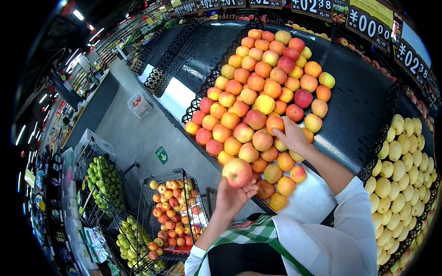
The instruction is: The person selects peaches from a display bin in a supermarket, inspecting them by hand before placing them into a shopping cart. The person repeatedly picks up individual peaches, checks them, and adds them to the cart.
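My left hand (232,197) holds a large pale-red apple (237,172) from below, in front of the display's near edge. Further up, my right hand (293,135) has its thumb and fingers around an orange-red apple (275,125) on the pile. Stacked red, orange and yellow apples (255,82) cover the middle of a sloping black display mat (359,86). Several loose apples (286,186) lie at the front, by a white panel (310,201). Part of the right fingers is hidden behind the held apple.
A wire shopping cart (141,207) with more apples stands at lower left. Beside it are green fruit (103,183) and yellow-green pears (133,239). Black lattice dividers (384,132) flank the pile; pale yellow fruit (397,172) lies right. A crate (140,105) rests on the floor.
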Available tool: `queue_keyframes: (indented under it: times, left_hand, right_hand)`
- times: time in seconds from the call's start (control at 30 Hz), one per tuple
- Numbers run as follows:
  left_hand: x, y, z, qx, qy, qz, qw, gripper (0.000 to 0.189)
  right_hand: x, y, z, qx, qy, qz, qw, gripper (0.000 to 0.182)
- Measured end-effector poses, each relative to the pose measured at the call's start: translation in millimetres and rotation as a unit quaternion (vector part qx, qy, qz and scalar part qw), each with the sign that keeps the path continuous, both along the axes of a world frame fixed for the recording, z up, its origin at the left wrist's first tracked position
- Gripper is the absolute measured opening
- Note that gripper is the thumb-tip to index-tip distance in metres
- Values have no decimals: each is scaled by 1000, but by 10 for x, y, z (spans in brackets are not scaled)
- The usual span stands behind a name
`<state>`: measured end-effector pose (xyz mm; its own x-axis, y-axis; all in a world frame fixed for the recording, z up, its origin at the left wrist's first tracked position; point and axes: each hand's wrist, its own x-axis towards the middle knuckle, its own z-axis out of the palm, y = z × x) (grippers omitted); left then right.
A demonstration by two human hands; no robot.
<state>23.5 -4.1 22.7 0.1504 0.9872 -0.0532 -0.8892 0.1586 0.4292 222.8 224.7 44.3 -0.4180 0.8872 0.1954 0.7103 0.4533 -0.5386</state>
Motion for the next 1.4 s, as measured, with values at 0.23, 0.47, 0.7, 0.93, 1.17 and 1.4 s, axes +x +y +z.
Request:
queue_keyframes:
  times: [0.23, 0.47, 0.7, 0.93, 1.17, 1.4]
  left_hand:
    - [197, 164, 139, 28, 155, -5, 987, 67]
    - [378, 252, 123, -46, 221, -41, 973, 73]
    - [342, 277, 198, -32, 209, -73, 975, 58]
    - [-68, -222, -126, -75, 218, 33, 972, 32]
    - [-769, -1165, -814, -181, 301, 216, 911, 20]
    - [-1755, -1977, -1416, -323, 289, 519, 736, 13]
  right_hand:
    - [-27, -273, 619, -53, 66, 149, 985, 54]
    - [-44, -901, 655, 111, 84, 435, 889, 42]
    - [146, -17, 424, 100, 219, 4, 971, 45]
    - [-134, 707, -59, 220, -14, -133, 966, 49]
    - [183, 1238, -307, 247, -41, -181, 951, 59]
    - [181, 970, 58, 141, -3, -165, 976, 60]
